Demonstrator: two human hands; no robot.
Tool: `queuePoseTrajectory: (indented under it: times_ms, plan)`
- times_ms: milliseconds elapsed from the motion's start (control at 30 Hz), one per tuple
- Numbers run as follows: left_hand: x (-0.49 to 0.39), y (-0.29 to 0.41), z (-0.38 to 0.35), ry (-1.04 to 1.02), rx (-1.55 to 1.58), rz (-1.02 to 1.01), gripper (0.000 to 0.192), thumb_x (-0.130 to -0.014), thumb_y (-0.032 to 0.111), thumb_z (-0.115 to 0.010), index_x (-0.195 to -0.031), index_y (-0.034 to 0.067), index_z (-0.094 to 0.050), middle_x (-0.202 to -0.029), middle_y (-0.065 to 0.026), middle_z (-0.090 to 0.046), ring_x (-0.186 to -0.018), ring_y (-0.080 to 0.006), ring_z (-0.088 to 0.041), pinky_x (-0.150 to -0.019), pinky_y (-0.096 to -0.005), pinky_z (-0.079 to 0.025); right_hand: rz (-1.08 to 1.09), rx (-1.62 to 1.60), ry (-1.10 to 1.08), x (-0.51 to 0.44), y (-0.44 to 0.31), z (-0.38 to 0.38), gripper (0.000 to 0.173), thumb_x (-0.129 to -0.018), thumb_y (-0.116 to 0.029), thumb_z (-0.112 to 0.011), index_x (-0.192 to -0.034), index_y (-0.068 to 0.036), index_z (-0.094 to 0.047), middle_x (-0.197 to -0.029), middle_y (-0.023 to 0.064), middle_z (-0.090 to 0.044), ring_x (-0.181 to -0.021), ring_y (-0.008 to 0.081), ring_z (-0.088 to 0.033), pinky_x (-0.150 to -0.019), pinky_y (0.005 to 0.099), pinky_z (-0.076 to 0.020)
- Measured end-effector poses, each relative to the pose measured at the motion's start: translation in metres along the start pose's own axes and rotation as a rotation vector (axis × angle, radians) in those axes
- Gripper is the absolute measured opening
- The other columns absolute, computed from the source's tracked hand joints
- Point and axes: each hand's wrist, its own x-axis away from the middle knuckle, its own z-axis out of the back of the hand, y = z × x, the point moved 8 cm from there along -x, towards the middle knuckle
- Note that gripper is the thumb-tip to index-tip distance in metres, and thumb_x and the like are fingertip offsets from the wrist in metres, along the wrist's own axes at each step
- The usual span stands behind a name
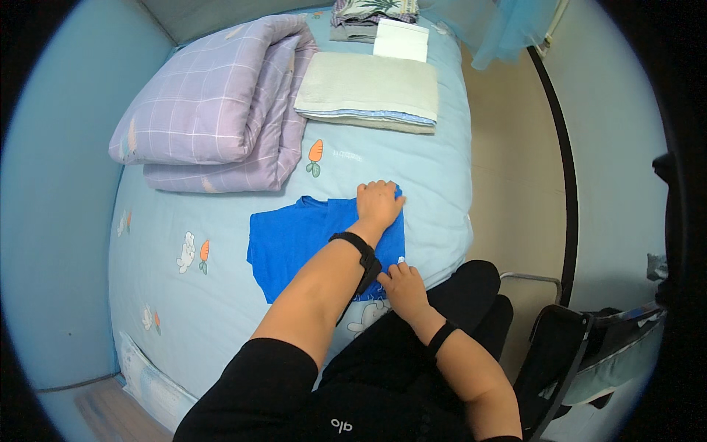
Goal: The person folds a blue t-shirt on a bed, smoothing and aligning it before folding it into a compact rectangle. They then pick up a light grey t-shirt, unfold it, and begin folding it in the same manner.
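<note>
A blue T-shirt (298, 237) lies on the bed in front of me, its neckline toward the far side and its right part turned in to a straight edge. My left hand (380, 205) reaches across it and grips the cloth at the far right corner, where a bit of blue shows past the fingers. At the near right corner my right hand (406, 287) holds the shirt's edge beside a small white tag (401, 259). Its fingertips are partly hidden against the cloth. My left forearm and its black wristband (362, 259) cover part of the shirt.
Beyond the shirt, a folded purple checked quilt (193, 105) and a folded cream blanket (367, 83) rest on the light-blue bedsheet (232, 320). Folded clothes (353, 30) and a white rectangular item (403, 38) lie farther back. A black-framed chair (558, 342) stands at right.
</note>
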Motion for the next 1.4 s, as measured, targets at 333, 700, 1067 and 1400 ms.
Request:
queuePoseTrajectory:
  times_ms: [333, 700, 1067, 1400]
  plan:
    - [-0.018, -0.055, -0.015, -0.075, 0.447, 0.158, 0.049, -0.094, 0.041, -0.046, -0.119, 0.0, -0.056, -0.112, -0.0243, -0.061, -0.102, -0.038, -0.059, -0.088, -0.0421, -0.047, 0.056, -0.06, -0.123, 0.025, 0.011, 0.008, 0.021, -0.081, -0.013, -0.058, -0.099, -0.017, -0.067, -0.096, 0.005, -0.056, -0.098, 0.024, -0.052, -0.09, 0.0356, -0.0398]
    - [0.025, -0.074, 0.007, -0.046, 0.088, 0.106, 0.055, -0.087, 0.049, -0.057, -0.109, 0.0, -0.064, -0.106, -0.0208, -0.065, -0.1, -0.0342, -0.061, -0.089, -0.0408, -0.047, -0.506, -0.454, -0.15, 0.031, 0.073, 0.004, 0.047, -0.082, -0.024, -0.067, -0.125, -0.009, -0.054, -0.115, 0.0135, -0.058, -0.107, 0.0311, -0.054, -0.087, 0.0402, -0.0486]
    - [-0.003, -0.011, 0.058, 0.334, 0.243, -0.177, 0.037, -0.085, 0.023, -0.062, -0.118, 0.005, -0.06, -0.115, -0.0173, -0.057, -0.112, -0.0343, -0.052, -0.099, -0.0443, -0.038, -0.617, -0.706, -0.056, 0.037, 0.105, 0.027, 0.051, -0.082, -0.018, -0.063, -0.13, -0.009, -0.047, -0.105, 0.0185, -0.062, -0.093, 0.037, -0.061, -0.079, 0.0424, -0.0484]
    - [-0.01, 0.063, -0.029, -0.127, -0.027, -0.533, 0.055, -0.092, 0.035, -0.051, -0.139, 0.008, -0.041, -0.144, -0.0132, -0.04, -0.135, -0.0261, -0.034, -0.113, -0.0442, -0.024, -0.108, -0.163, -0.052, 0.048, 0.073, 0.022, 0.052, -0.08, -0.023, -0.067, -0.129, -0.009, -0.054, -0.143, 0.0086, -0.042, -0.129, 0.0288, -0.041, -0.102, 0.0458, -0.0373]
